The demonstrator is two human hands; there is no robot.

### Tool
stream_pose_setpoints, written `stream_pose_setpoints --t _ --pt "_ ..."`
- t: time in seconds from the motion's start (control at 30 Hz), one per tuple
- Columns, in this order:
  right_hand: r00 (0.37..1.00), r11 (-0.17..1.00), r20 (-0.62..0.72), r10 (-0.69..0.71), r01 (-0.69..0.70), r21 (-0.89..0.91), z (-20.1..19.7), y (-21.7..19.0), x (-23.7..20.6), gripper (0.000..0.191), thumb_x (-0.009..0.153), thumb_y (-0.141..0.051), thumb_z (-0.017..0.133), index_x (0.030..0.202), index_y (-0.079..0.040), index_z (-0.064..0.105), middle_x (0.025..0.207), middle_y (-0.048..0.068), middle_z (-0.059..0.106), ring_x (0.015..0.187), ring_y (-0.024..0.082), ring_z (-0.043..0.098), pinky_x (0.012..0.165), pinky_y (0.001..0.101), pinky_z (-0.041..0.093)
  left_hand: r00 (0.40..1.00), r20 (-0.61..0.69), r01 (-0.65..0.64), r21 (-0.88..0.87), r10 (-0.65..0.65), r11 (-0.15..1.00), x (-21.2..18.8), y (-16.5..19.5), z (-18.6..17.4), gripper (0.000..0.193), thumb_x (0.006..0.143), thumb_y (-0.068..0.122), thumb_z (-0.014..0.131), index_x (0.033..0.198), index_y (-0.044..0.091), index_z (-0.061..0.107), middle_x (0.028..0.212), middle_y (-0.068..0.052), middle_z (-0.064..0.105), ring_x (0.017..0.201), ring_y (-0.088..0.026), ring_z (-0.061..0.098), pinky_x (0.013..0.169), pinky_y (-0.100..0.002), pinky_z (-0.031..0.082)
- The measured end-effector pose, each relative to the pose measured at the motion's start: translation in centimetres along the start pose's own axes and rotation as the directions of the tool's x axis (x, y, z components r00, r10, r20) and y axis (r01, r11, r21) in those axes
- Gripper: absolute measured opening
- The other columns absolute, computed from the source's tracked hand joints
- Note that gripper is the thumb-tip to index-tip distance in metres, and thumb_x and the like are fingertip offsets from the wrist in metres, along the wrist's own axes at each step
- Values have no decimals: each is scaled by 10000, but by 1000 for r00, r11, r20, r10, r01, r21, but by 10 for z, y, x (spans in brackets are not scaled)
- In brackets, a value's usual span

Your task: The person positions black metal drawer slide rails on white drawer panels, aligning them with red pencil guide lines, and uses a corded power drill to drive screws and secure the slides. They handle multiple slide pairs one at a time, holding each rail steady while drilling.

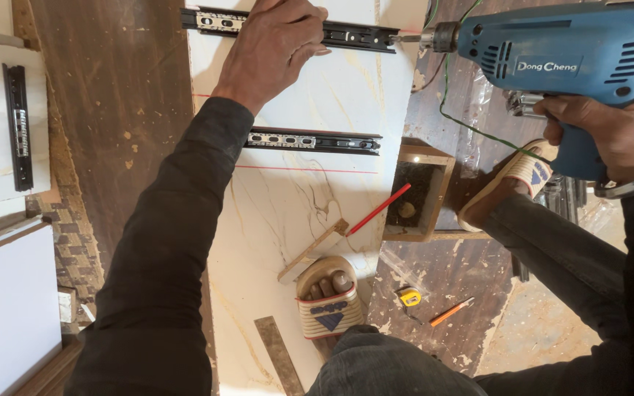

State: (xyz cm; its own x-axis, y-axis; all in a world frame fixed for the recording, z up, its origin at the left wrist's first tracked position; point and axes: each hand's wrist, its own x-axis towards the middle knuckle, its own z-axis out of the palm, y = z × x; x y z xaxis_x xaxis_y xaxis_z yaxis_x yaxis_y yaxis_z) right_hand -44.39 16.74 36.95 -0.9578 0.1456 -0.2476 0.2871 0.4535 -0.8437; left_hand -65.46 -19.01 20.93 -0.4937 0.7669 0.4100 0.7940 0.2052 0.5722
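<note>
The left hand (pixel 277 48) lies flat, fingers closed together, pressing on a black drawer slide (pixel 354 35) at 12 o'clock on the marble-patterned board (pixel 295 198). The right hand (pixel 618 128), at 2 o'clock, is closed around the grip of a blue electric drill (pixel 552 48), whose bit touches the right end of this slide. A second drawer slide (pixel 313 141) lies just below it. A red pencil (pixel 378 210) rests near the centre, partly over a small wooden box (pixel 442 165).

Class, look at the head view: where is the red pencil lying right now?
The red pencil lies slanted at centre frame, its upper end over the small wooden box and its lower end on the marble-patterned board, below the lower drawer slide.
</note>
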Motion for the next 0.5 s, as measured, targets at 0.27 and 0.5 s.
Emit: stream_pose_setpoints --t 0.27,0.5 --pt "1000 1000 -15 -18 18 -22 6 -14 1 347 1033 72 662 1344 51 509 956 206 692 705 224 716 591 324 610 1000 7 8 25 -8 1000 -3 -4 5 174 969 132 833 1036 47 696 1224 -34 685 1157 -257 590 1030 -393 488" --pt "995 985 34 -98 101 -140 11 -32 6 314 1044 112 656 1312 73 496 948 237 684 716 256 713 605 332 624 1000 0 4 26 -4 1000 -3 -3 4 148 949 98 815 978 42 681 1223 -28 681 1154 -256 587 1032 -398 489"
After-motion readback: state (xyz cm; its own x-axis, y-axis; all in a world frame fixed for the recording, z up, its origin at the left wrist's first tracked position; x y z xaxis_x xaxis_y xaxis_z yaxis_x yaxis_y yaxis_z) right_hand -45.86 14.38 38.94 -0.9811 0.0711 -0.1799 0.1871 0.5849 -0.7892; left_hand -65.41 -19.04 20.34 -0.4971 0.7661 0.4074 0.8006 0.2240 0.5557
